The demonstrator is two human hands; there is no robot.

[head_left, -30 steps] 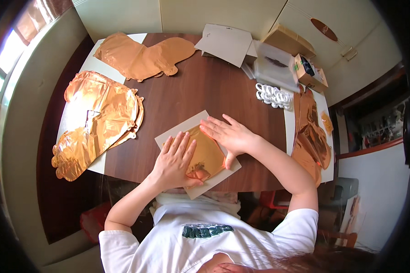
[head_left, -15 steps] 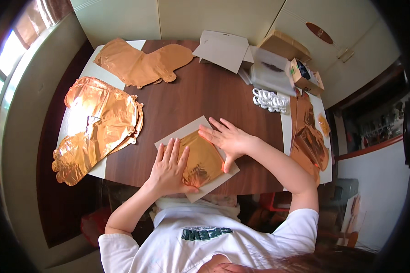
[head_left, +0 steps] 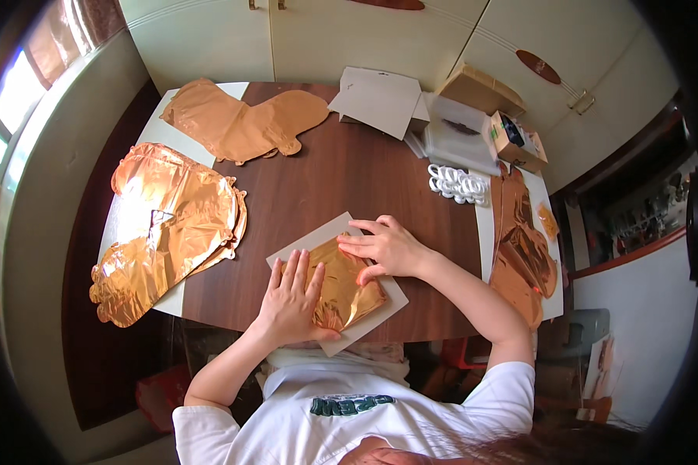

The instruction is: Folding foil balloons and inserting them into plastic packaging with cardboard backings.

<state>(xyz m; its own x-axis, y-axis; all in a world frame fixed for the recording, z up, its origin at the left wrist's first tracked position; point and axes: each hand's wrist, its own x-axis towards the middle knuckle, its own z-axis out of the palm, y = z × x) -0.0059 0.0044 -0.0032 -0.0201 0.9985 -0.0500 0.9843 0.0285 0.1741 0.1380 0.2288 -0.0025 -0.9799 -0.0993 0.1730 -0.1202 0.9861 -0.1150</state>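
Observation:
A folded, gold-coloured foil balloon [head_left: 339, 288] lies flat on a pale grey card [head_left: 380, 315] at the near middle of the table. My left hand [head_left: 291, 304] rests flat along the foil's left side, its fingers stretched out and its thumb near the card's lower corner. On the upper right side of the foil lies my right hand [head_left: 389, 249], fingers bent but apart, the thumb and a fingertip touching the foil. Neither hand grips anything. The palms hide parts of the card and foil.
On the brown table [head_left: 302, 186], flat copper-coloured foil balloons [head_left: 174, 221] lie at left, with a matte-side-up one [head_left: 244, 124] behind. Grey cards [head_left: 380, 97], clear plastic sleeves [head_left: 461, 136], a small box [head_left: 517, 143], white rings [head_left: 459, 184] and more foil [head_left: 522, 240] sit at right.
My right hand has drawn its fingers in, and its thumb has shifted up and left over the foil. My left hand stays nearly in place. The whole view has shifted slightly.

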